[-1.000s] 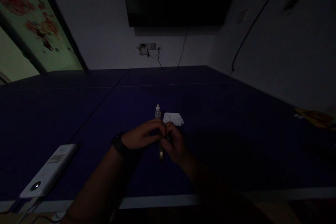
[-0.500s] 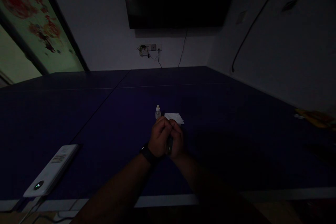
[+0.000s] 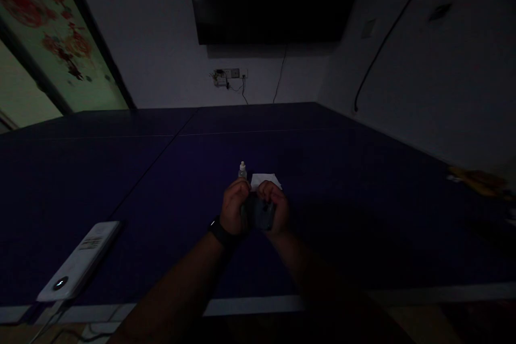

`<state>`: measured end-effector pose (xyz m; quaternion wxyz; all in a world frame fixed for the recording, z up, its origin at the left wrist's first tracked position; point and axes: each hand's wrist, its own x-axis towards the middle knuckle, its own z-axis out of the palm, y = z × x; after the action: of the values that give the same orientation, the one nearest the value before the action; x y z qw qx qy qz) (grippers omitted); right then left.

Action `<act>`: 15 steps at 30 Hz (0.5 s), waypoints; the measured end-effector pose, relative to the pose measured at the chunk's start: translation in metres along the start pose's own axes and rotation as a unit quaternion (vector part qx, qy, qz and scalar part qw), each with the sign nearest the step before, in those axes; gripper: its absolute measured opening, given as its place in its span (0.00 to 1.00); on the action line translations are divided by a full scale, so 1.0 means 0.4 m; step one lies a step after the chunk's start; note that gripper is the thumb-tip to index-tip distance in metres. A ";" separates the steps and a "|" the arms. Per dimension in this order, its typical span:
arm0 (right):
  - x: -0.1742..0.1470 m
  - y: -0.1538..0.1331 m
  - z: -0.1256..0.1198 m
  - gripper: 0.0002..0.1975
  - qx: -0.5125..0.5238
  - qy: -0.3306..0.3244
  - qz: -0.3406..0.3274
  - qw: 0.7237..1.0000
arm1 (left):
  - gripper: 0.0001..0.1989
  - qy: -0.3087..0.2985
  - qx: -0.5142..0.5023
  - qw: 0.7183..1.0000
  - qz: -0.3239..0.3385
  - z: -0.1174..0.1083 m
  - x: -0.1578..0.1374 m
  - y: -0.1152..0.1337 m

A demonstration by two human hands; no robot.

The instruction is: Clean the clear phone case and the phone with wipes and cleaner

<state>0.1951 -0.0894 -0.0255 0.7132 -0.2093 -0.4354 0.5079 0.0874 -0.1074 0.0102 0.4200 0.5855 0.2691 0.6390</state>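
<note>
My left hand [image 3: 233,208], with a dark watch on its wrist, and my right hand [image 3: 279,209] are both closed on the edges of a small dark grey-blue piece [image 3: 261,215]. It stretches between them over the table; in the dim light I cannot make out its kind. Just beyond my left hand stands a small clear bottle [image 3: 242,172] with a white dropper-like cap, its lower part hidden by the fingers. A white sheet [image 3: 265,178], paper or cloth, lies on the table behind my fingertips.
The dark blue table [image 3: 169,183] reaches back to the wall. At the left front lies a white power bank [image 3: 80,260] with cables [image 3: 48,318] at its near end. Yellowish items [image 3: 479,180] lie at the far right. A large dark screen [image 3: 278,0] hangs on the wall.
My hands, pressed together before, have moved apart, the left one leftward and the right one slightly rightward. More of the dark piece now shows between them.
</note>
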 end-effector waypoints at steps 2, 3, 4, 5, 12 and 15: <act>0.018 -0.004 -0.003 0.16 0.023 0.015 0.000 1.000 | 0.30 0.014 0.000 1.000 -0.013 -0.016 0.010 -0.004; 0.026 -0.006 -0.004 0.17 0.034 0.020 0.004 0.999 | 0.30 0.022 0.002 1.000 -0.020 -0.024 0.015 -0.007; 0.032 -0.008 -0.007 0.17 0.043 0.025 0.009 0.999 | 0.30 0.030 0.005 0.999 -0.027 -0.031 0.021 -0.011; 0.037 -0.011 -0.011 0.18 0.050 0.029 0.017 0.998 | 0.29 0.039 0.008 0.999 -0.033 -0.039 0.026 -0.012; 0.094 -0.056 -0.088 0.20 0.080 0.040 0.150 0.985 | 0.20 0.071 0.114 0.978 -0.163 -0.121 0.045 0.053; 0.121 -0.069 -0.116 0.22 0.095 -0.013 0.251 0.963 | 0.20 0.074 0.121 0.964 -0.224 -0.147 0.039 0.067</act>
<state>0.2540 -0.0497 -0.0098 0.5737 -0.2364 -0.3277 0.7124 0.0250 -0.0987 0.0307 0.4576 0.5079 0.4986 0.5330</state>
